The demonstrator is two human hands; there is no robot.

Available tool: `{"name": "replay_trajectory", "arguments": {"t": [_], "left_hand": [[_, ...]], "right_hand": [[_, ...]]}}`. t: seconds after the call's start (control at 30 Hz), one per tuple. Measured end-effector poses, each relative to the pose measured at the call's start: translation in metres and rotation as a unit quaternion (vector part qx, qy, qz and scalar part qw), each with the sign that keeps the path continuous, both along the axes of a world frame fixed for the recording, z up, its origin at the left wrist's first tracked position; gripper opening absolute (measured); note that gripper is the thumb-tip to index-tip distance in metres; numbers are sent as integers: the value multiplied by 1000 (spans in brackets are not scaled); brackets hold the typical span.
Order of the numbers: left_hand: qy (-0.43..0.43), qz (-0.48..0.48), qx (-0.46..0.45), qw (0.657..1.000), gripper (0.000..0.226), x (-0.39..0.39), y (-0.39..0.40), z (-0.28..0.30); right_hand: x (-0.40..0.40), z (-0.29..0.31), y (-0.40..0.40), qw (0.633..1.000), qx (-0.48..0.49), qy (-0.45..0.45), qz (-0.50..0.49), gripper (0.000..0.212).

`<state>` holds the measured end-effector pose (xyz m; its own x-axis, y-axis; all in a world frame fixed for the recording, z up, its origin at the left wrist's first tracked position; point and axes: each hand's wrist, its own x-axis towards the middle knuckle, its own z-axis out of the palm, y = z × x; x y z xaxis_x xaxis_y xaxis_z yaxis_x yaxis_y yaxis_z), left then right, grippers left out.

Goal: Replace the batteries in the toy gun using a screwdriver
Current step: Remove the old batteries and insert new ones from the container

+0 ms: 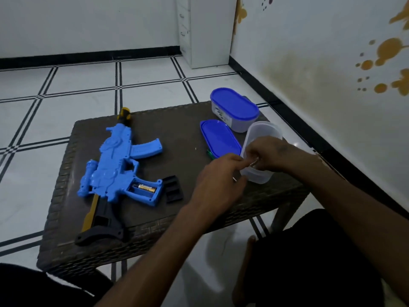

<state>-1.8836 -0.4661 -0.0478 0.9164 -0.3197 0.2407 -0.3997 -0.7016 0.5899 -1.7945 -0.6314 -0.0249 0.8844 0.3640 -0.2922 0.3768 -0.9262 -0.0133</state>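
The blue toy gun (115, 160) lies flat on the left half of the dark wicker table (177, 120). Its grip compartment is uncovered, with one gold-and-black battery (145, 188) inside. The black compartment cover (173, 189) rests just right of the grip. My right hand (269, 152) is at the mouth of an open, tilted clear container (263, 131) and pinches a small metallic item (254, 162). My left hand (218, 180) meets it there with curled fingers on the same item. What the item is cannot be told. A green tool handle (209, 153) peeks out beside a loose blue lid (220, 138).
A second clear container with its blue lid on (234, 107) stands at the table's back right corner. A wall runs close along the right side. White tiled floor surrounds the table, and my dark-clothed knees sit at the near edge.
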Motion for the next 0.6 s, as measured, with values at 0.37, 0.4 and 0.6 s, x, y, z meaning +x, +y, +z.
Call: {"name": "replay_trajectory", "arguments": {"t": [0.37,0.4,0.6], "left_hand": [[32,53,7,998,35,-4,33,0],[35,65,3,997,33,-5,43,-1],[18,195,-66,978,23,-25,131,-3]], "right_hand": [[-22,36,-2,951,286,-112,-30,33],[-25,37,3,947,304,-107,-19,35],[-41,31,50,918,392,-35,50,32]]}}
